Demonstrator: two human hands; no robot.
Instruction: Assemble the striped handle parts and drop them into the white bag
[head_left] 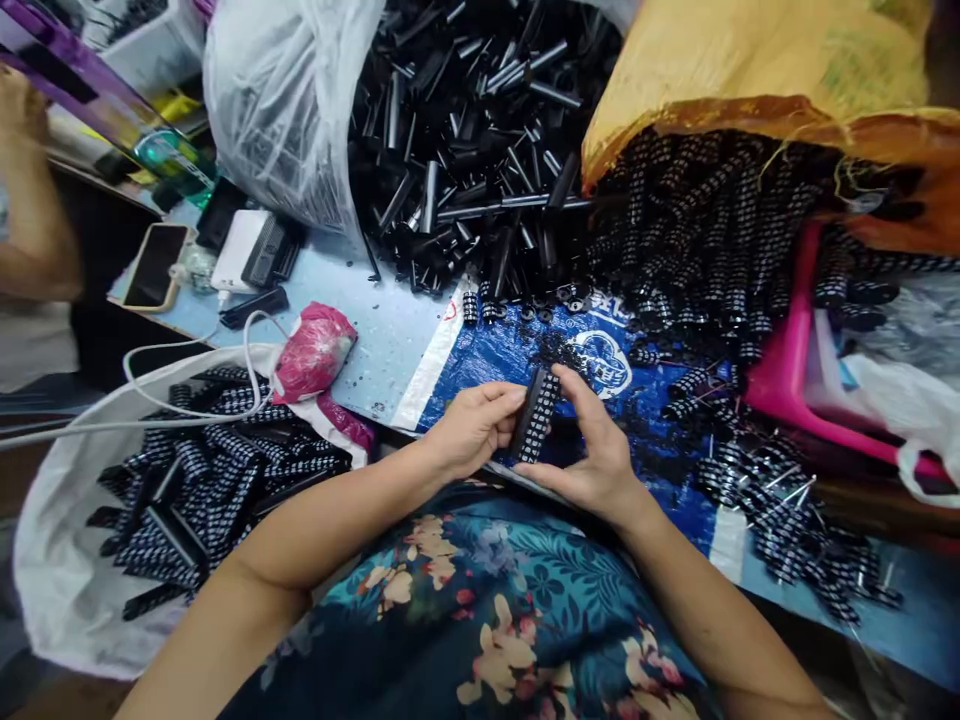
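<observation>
While my right hand [604, 455] grips the patterned piece [537, 418] end to end and my left hand [472, 430] pinches its side, I should press evenly.

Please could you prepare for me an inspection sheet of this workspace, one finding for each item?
Surface: light blue tabletop, partly covered by a printed blue plastic sheet.
Parts: one patterned black cylinder in hand; similar ones pile below the yellow sack and inside the white sack; glossy black tubes heap at the far side.
Clutter: smartphone, pink-wrapped bundle, pink bin.
Hands: left hand grips the cylinder's side; right hand spans its ends with thumb and forefinger.
Cables: white cable loops across the white sack; its ends are unclear.
Surroundings: another person's arm at the left edge.
</observation>
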